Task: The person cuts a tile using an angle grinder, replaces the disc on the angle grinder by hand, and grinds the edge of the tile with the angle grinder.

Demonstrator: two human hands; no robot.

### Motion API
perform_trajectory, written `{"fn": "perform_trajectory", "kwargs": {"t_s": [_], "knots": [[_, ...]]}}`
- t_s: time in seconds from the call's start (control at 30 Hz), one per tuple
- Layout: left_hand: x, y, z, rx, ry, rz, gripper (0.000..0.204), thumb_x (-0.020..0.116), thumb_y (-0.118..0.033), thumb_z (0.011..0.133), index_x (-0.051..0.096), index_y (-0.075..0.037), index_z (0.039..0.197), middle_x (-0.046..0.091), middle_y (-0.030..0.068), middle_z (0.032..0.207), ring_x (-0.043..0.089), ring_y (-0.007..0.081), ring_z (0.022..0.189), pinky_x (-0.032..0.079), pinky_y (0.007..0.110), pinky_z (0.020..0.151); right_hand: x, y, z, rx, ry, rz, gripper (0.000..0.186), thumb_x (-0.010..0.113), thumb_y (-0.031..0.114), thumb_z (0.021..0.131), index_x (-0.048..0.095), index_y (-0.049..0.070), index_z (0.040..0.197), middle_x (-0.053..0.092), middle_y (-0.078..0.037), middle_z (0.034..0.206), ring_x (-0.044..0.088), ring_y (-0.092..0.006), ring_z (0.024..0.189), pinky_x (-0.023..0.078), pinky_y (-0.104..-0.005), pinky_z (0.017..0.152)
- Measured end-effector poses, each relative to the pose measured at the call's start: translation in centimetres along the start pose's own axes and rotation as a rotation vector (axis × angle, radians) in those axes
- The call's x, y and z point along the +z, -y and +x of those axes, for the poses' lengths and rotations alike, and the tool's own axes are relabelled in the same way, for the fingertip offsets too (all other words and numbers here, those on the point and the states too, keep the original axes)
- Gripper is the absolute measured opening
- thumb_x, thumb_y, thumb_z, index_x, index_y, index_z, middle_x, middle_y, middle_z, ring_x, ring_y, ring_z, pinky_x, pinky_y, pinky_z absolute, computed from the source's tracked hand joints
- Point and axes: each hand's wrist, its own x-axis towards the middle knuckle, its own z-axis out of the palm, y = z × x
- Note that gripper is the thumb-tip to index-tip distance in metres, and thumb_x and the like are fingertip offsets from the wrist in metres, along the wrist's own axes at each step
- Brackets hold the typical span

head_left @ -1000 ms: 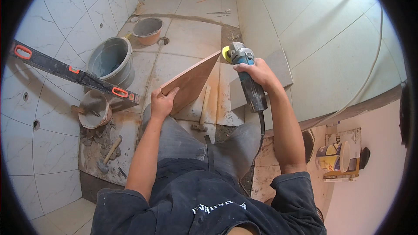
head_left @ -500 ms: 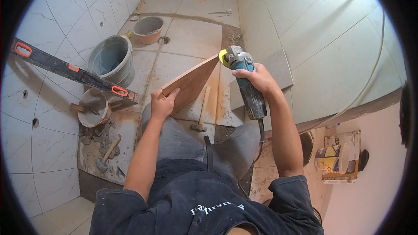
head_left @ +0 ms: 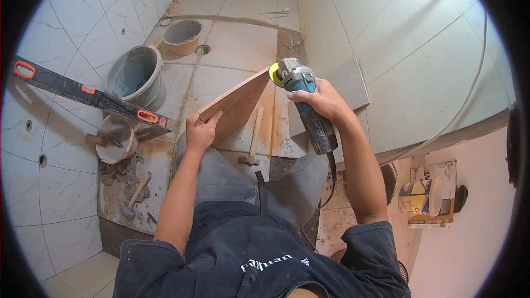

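Observation:
My left hand (head_left: 201,131) grips the near edge of a reddish-brown tile (head_left: 238,106), thumb on its face, holding it tilted up above my lap. My right hand (head_left: 324,101) is wrapped round the body of a blue and black angle grinder (head_left: 312,118). The grinder's yellow-green disc (head_left: 275,75) is at the far top corner of the tile; whether it touches or sits just off the edge is hard to tell. A dark cord runs from the grinder's lower end down beside my right leg.
A long black spirit level (head_left: 91,95) leans across the left. Near it stand a large grey bucket (head_left: 160,80), an orange-brown bucket (head_left: 185,47) and a small mortar bucket (head_left: 128,146). Hammers (head_left: 256,132) lie on the floor, one by rubble. A grey tile (head_left: 348,91) leans on the right wall.
The tile and grinder have shifted slightly left in the picture, with the disc still by the tile's far corner. Both hands keep their grips.

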Motion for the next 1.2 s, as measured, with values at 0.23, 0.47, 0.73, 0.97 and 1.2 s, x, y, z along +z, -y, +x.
{"fn": "perform_trajectory", "kwargs": {"t_s": [0.23,0.47,0.73,0.97,1.2], "knots": [[0.0,-1.2,0.0,-0.036,0.008,0.010,0.024,0.079,-0.020,0.093,0.078,0.001,0.103,0.079,0.0163,0.092,0.074,0.0226,0.081,0.055,0.035,0.078,-0.9,-0.2,1.3,0.057,-0.035,0.024,0.048,0.081,0.040,0.075,0.073,-0.002,0.095,0.070,-0.011,0.086,0.066,-0.0210,0.076,0.053,-0.0361,0.071],[0.0,-1.3,-0.4,0.044,-0.033,0.097,0.025,0.078,-0.021,0.092,0.077,0.001,0.104,0.077,0.0204,0.089,0.074,0.0305,0.078,0.056,0.037,0.076,-0.7,-2.2,1.8,0.101,-0.125,0.148,0.037,0.080,0.038,0.081,0.071,0.004,0.090,0.065,-0.004,0.079,0.060,-0.0136,0.069,0.048,-0.0314,0.065],[-0.4,-2.4,-0.1,-0.013,-0.005,0.201,0.025,0.078,-0.023,0.092,0.078,-0.001,0.104,0.077,0.0190,0.089,0.074,0.0304,0.078,0.055,0.037,0.076,-1.3,-0.5,1.2,0.063,-0.048,0.136,0.045,0.080,0.039,0.079,0.072,0.000,0.098,0.068,-0.007,0.086,0.063,-0.0173,0.076,0.050,-0.0333,0.069],[-0.3,-1.6,0.1,0.027,0.011,0.204,0.024,0.078,-0.021,0.092,0.078,-0.001,0.105,0.078,0.0191,0.090,0.075,0.0293,0.079,0.055,0.037,0.077,-0.9,0.3,0.9,0.019,-0.007,0.034,0.045,0.080,0.039,0.077,0.072,-0.001,0.097,0.070,-0.010,0.085,0.065,-0.0197,0.076,0.052,-0.0360,0.071],[-0.1,-2.1,-0.1,-0.024,0.007,0.116,0.023,0.079,-0.020,0.092,0.078,-0.001,0.106,0.078,0.0184,0.093,0.075,0.0308,0.082,0.056,0.037,0.079,-0.9,0.0,1.1,0.018,0.019,-0.002,0.048,0.080,0.040,0.075,0.072,-0.002,0.097,0.070,-0.012,0.085,0.067,-0.0224,0.077,0.053,-0.0366,0.073]]}}
